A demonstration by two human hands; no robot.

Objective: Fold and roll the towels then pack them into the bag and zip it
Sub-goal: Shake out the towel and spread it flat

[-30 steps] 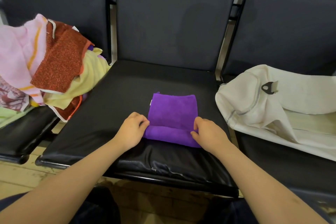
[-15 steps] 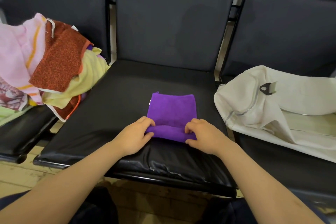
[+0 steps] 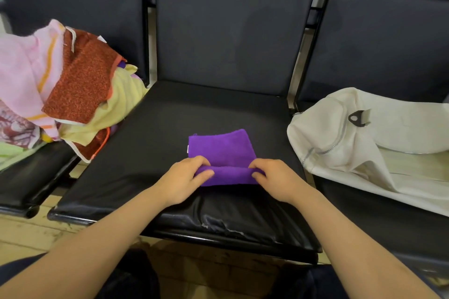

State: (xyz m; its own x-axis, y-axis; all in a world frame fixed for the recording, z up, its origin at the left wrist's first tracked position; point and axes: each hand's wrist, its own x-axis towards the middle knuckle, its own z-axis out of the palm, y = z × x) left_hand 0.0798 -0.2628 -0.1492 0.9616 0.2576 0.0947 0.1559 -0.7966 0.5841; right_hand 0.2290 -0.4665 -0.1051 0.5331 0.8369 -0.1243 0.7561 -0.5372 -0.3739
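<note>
A folded purple towel lies on the middle black seat, its near end curled into a roll. My left hand grips the left end of that roll, fingers curled over the top and thumb underneath. My right hand grips the right end the same way. The far half of the towel lies flat. A white bag with a zip and a black pull tab lies on the right seat, its mouth hanging open toward me.
A heap of unfolded towels, pink, rust-red and pale yellow, sits on the left seat and spills over its edge. Dark seat backs rise behind. A wooden floor shows below the seats' front edges.
Both hands have rolled the near end of the purple towel further away from me, so the roll is thicker and less flat towel shows. The fingers have shifted onto the top of the roll.
</note>
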